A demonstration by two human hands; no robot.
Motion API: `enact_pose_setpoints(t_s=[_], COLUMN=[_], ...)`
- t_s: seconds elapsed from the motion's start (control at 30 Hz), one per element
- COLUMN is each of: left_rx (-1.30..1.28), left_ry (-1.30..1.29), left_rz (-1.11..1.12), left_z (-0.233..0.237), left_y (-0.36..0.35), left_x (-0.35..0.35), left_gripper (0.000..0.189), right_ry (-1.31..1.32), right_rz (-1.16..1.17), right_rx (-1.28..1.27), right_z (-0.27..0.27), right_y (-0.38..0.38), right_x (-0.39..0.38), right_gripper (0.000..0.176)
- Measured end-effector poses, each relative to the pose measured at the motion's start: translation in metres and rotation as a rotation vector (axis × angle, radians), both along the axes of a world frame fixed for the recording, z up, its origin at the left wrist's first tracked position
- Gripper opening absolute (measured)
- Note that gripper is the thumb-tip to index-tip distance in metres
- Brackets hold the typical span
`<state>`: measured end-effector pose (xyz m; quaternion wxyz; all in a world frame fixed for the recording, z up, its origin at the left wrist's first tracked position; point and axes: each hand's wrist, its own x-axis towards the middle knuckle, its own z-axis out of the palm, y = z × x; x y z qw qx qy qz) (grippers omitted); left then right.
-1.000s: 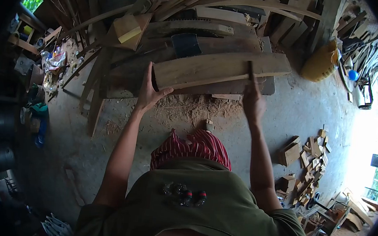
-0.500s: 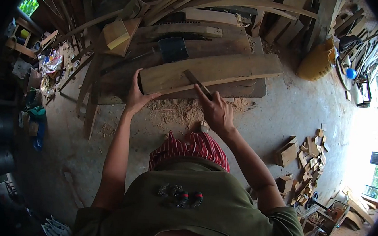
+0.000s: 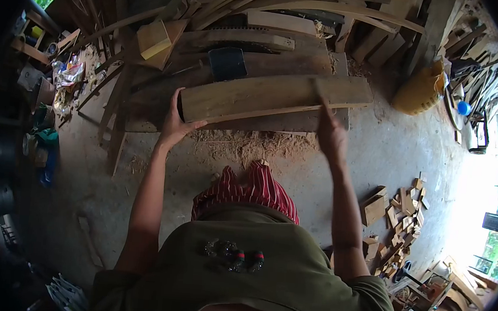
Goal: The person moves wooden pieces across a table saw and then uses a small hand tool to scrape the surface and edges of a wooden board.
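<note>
A long, slightly curved wooden board (image 3: 253,100) lies across the workbench (image 3: 147,111), its left end toward me. My left hand (image 3: 176,129) grips that left end, thumb along the near edge and fingers round the end face. In my right hand (image 3: 332,138), closed and blurred by motion, is a thin flat file-like tool (image 3: 318,92). The tool reaches over the right part of the board's top face, with the hand at the near edge. Behind the board sits a dark rectangular block (image 3: 228,64).
Wood shavings (image 3: 244,146) litter the floor below the bench. Curved wooden strips (image 3: 330,10) are stacked behind. A yellow sack (image 3: 419,90) stands at the right back, and a heap of wood offcuts (image 3: 405,211) lies on the floor at right.
My right hand has swept to the right with the tool, from the board's middle toward its right end. My left hand keeps its grip on the left end.
</note>
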<state>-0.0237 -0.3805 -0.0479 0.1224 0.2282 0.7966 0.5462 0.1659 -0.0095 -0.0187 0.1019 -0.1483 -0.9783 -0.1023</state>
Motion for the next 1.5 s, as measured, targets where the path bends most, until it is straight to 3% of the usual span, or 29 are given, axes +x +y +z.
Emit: enact_pose_setpoints(t_s=[0.03,0.13,0.17,0.2,0.3,0.33,0.43,0.53,0.57,0.67,0.7,0.77,0.87,0.9,0.93,0.97,1.0,1.03,1.1,1.13,1.2,1.23,1.3,1.33,1.37,1.43,1.5], left_rx=[-0.019,-0.014,-0.004,-0.004,0.068,0.036,-0.005,0.001,0.026,-0.002,-0.004,0.017,-0.018,-0.016,-0.004,0.006,0.003,-0.019,-0.036,-0.03,-0.02,-0.023,-0.024,-0.025,-0.028,-0.045,-0.064], left_ry=[0.018,0.018,-0.003,-0.009,-0.128,-0.106,-0.045,-0.059,-0.099,-0.072,-0.071,-0.109,-0.061,-0.064,-0.073,-0.083,-0.087,-0.088,-0.088,-0.098,-0.101,-0.101,-0.105,-0.113,-0.117,-0.122,-0.137], left_rz=[0.004,0.01,0.011,0.017,0.009,0.014,0.024,0.032,0.033,0.033,0.036,0.035,0.037,0.038,0.037,0.035,0.032,0.039,0.051,0.055,0.059,0.062,0.067,0.067,0.067,0.074,0.073], left_z=[-0.003,-0.002,0.0,-0.001,0.003,0.004,-0.001,0.001,0.005,0.003,0.006,0.012,-0.001,-0.002,-0.002,-0.003,-0.002,0.0,0.005,0.008,0.01,0.01,0.008,0.008,0.01,0.014,0.014], left_y=[-0.001,0.002,0.003,0.004,0.004,0.003,0.003,0.002,0.005,0.004,0.004,0.006,0.003,0.002,0.002,0.003,0.004,0.004,0.006,0.006,0.007,0.007,0.007,0.008,0.008,0.008,0.006], left_x=[-0.001,-0.002,-0.001,0.001,0.002,0.003,-0.003,0.002,0.003,0.001,0.001,0.005,0.0,0.0,-0.001,0.0,0.001,0.001,0.001,0.004,0.004,0.004,0.006,0.006,0.005,0.003,0.008], left_gripper=[0.113,0.114,0.114,0.114,0.114,0.114,0.114,0.115,0.115,0.114,0.114,0.115,0.115,0.115,0.116,0.116,0.116,0.116,0.116,0.117,0.117,0.117,0.117,0.117,0.117,0.117,0.117], right_ry=[0.155,0.227,0.21,0.209,0.177,0.291,0.149,0.131,0.082,0.029,0.032,0.125,0.232,0.025,-0.148,-0.051,0.278,0.297,-0.066,0.008,0.269,0.239,0.171,-0.036,0.199,0.232,0.105], right_rz=[-0.075,-0.028,-0.009,0.152,0.09,0.112,-0.181,-0.127,-0.01,0.101,0.047,-0.093,-0.107,-0.125,-0.115,0.028,0.321,0.352,0.035,0.023,-0.085,-0.156,-0.223,-0.112,0.042,0.1,-0.147], right_rx=[-0.457,-0.386,-0.34,-0.464,-0.53,-0.56,-0.458,-0.324,-0.09,-0.297,-0.155,-0.257,-0.296,-0.003,0.239,0.106,-0.091,-0.147,0.074,0.125,-0.435,-0.296,-0.324,0.352,-0.25,-0.198,0.01], right_z=[-0.008,-0.016,-0.024,0.004,-0.007,-0.003,0.002,-0.006,-0.02,-0.001,-0.018,-0.035,-0.027,-0.031,0.005,-0.001,-0.013,-0.005,-0.014,-0.032,-0.023,-0.018,-0.018,-0.027,-0.028,-0.039,-0.033], right_y=[0.028,0.033,0.012,-0.042,-0.006,0.008,0.058,0.053,0.036,0.01,0.04,0.113,0.128,0.113,0.055,0.026,0.002,-0.006,0.027,0.069,0.119,0.13,0.124,0.106,0.088,0.089,0.138], right_x=[0.002,-0.005,-0.008,-0.01,-0.007,-0.002,0.013,0.004,0.001,-0.005,-0.005,0.001,-0.003,-0.007,-0.011,-0.019,-0.025,-0.022,-0.016,-0.011,0.002,0.004,0.006,0.008,0.005,0.01,0.022], right_gripper=[0.053,0.044,0.043,0.046,0.046,0.045,0.052,0.058,0.064,0.065,0.061,0.056,0.054,0.052,0.054,0.056,0.057,0.059,0.06,0.059,0.051,0.05,0.053,0.058,0.061,0.06,0.054])
